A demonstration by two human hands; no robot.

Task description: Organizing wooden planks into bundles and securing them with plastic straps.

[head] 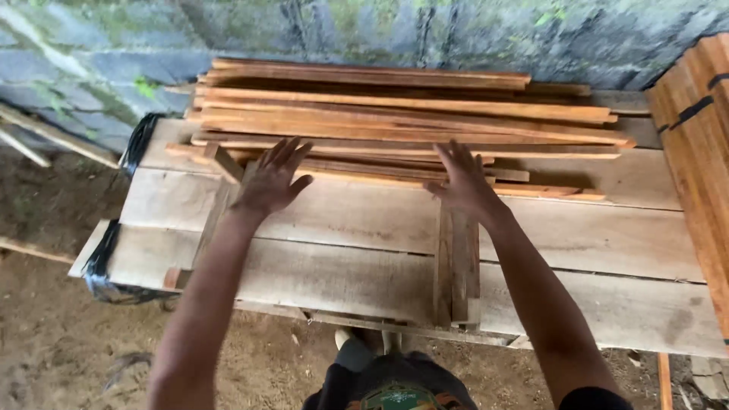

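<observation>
— How are the two arms set?

— Both reach straight forward from the bottom of the view, nearly parallel, elbows low and forearms stretched over the bench. The left hand is palm down, fingers fanned wide and pointing up and away from the body. The right hand mirrors it, palm down, fingers spread.

— Is either grip closed on anything?

— No. Both are released, flat and splayed, nothing clasped. The left hand's fingertips lie at the near edge of the pile of thin wooden slats; the right hand's fingers lie over the front slats. Whether the palms press on the wood or hover just above it, I cannot tell.

— Where does that pile sit?

— On the far half of the bench, stacked lengthwise left to right, loosely fanned, close to the mossy stone wall.

— Anything under the wrists?

— A short cross piece lies beneath the right forearm, running toward the body. Another short cross piece lies under the left wrist, tilted. A stack of orange-brown boards stands at the right edge, and bare dirt ground shows below.
</observation>
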